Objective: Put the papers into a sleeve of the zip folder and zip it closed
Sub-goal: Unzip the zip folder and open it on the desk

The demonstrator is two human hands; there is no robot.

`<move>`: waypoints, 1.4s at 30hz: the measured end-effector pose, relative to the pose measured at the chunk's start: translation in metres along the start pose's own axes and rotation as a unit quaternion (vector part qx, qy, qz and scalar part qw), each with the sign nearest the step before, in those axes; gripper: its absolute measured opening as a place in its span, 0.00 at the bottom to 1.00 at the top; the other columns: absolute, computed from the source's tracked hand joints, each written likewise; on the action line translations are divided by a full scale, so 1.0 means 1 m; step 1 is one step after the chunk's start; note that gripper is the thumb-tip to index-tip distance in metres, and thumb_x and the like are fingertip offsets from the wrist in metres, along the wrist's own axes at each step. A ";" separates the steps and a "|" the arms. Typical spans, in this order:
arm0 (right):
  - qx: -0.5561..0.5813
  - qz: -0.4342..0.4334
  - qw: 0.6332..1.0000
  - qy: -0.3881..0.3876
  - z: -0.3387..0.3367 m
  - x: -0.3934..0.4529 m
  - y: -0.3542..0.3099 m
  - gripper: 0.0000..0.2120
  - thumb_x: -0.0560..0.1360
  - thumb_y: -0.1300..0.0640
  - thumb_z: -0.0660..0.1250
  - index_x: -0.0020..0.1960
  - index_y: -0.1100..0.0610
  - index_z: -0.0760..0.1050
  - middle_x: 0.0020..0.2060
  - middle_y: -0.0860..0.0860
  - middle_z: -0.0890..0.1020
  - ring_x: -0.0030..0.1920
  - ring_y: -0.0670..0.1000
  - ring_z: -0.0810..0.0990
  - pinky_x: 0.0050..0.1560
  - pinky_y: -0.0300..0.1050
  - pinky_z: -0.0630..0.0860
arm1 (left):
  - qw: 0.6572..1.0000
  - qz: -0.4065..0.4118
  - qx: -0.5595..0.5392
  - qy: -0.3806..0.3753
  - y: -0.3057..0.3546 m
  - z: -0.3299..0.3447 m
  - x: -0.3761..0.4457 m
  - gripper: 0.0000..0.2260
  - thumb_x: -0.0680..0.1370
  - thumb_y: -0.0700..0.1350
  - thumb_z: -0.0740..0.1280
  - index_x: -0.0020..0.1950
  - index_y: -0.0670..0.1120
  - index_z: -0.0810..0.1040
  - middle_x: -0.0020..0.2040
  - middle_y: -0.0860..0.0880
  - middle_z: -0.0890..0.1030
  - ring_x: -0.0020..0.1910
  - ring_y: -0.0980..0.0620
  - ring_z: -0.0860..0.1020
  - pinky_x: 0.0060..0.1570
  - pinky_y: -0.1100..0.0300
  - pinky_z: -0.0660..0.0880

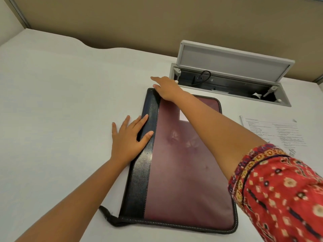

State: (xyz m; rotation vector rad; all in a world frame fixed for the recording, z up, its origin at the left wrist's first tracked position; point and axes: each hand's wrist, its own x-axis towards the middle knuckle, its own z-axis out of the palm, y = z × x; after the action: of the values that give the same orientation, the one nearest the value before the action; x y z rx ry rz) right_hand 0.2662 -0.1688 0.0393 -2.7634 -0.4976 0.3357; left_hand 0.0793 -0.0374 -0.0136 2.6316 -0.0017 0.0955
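A zip folder (183,172) with a maroon cover and a black spine strip lies flat and closed on the white desk. My left hand (130,137) rests flat, fingers spread, on the desk and over the black spine at the folder's left edge. My right hand (166,89) reaches across the cover to the far left corner of the folder, fingers on the zip edge there; whether it pinches the zip pull is hidden. The papers (277,133), printed sheets, lie on the desk to the right of the folder, partly behind my right arm.
An open grey cable hatch (232,67) with a raised lid and a black cable sits in the desk just beyond the folder. A pen (242,120) lies by the papers. A tan partition wall (157,23) runs behind the desk. A black zip tail (106,215) sticks out at the folder's near left corner.
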 end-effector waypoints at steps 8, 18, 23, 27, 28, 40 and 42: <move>0.015 0.039 0.998 -0.050 0.005 0.015 -0.015 0.19 0.81 0.50 0.52 0.44 0.60 0.75 0.50 0.57 0.78 0.56 0.59 0.74 0.55 0.49 0.70 | 1.000 -0.003 -0.008 0.002 -0.001 0.001 0.000 0.29 0.71 0.69 0.44 0.71 0.65 0.53 0.73 0.57 0.64 0.75 0.50 0.51 0.71 0.40 0.40; 0.033 -0.004 0.998 -0.044 0.006 0.019 -0.025 0.15 0.79 0.61 0.55 0.62 0.56 0.74 0.65 0.53 0.73 0.65 0.55 0.70 0.66 0.50 0.67 | 1.000 -0.005 -0.010 0.005 0.000 0.001 -0.001 0.28 0.71 0.68 0.44 0.71 0.65 0.54 0.72 0.57 0.64 0.75 0.51 0.52 0.71 0.41 0.39; 0.023 -0.027 0.999 -0.033 -0.001 0.017 -0.007 0.20 0.77 0.69 0.52 0.60 0.57 0.76 0.63 0.55 0.75 0.63 0.55 0.72 0.62 0.42 0.67 | 1.000 -0.006 -0.007 0.006 0.001 0.001 -0.001 0.28 0.71 0.67 0.44 0.71 0.65 0.54 0.72 0.57 0.64 0.75 0.51 0.52 0.71 0.41 0.39; 0.052 0.010 0.998 -0.023 -0.021 0.013 0.020 0.15 0.74 0.67 0.60 0.56 0.57 0.80 0.57 0.56 0.81 0.58 0.53 0.77 0.54 0.36 0.69 | 1.000 -0.006 -0.004 0.007 0.001 0.000 -0.001 0.28 0.71 0.67 0.44 0.71 0.65 0.54 0.72 0.57 0.64 0.75 0.51 0.52 0.71 0.41 0.39; 0.050 0.020 0.998 -0.028 -0.025 0.011 0.024 0.14 0.74 0.65 0.63 0.56 0.57 0.80 0.56 0.56 0.81 0.58 0.52 0.77 0.52 0.34 0.68 | 1.000 -0.007 -0.003 0.006 0.001 0.000 -0.001 0.28 0.71 0.67 0.44 0.71 0.65 0.54 0.72 0.57 0.64 0.75 0.51 0.52 0.71 0.41 0.39; -0.038 0.141 0.980 -0.133 -0.031 0.020 -0.002 0.17 0.77 0.51 0.60 0.60 0.61 0.73 0.56 0.57 0.76 0.52 0.54 0.75 0.57 0.44 0.71 | 1.000 -0.009 -0.005 0.005 0.001 0.000 -0.001 0.27 0.72 0.67 0.45 0.71 0.65 0.54 0.72 0.57 0.65 0.75 0.51 0.52 0.71 0.42 0.39; -0.024 0.151 0.975 -0.163 -0.032 0.023 -0.009 0.09 0.78 0.55 0.57 0.48 0.58 0.74 0.51 0.53 0.74 0.45 0.51 0.73 0.53 0.43 0.69 | 1.000 -0.008 -0.009 0.006 0.002 0.001 -0.001 0.27 0.72 0.66 0.45 0.71 0.65 0.55 0.72 0.57 0.65 0.75 0.51 0.52 0.71 0.42 0.39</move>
State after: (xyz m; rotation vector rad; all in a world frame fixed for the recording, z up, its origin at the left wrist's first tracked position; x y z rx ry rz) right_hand 0.2932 -0.1603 0.0680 -2.8406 -0.1540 0.8687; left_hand 0.0783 -0.0393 -0.0134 2.6135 0.0229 0.1054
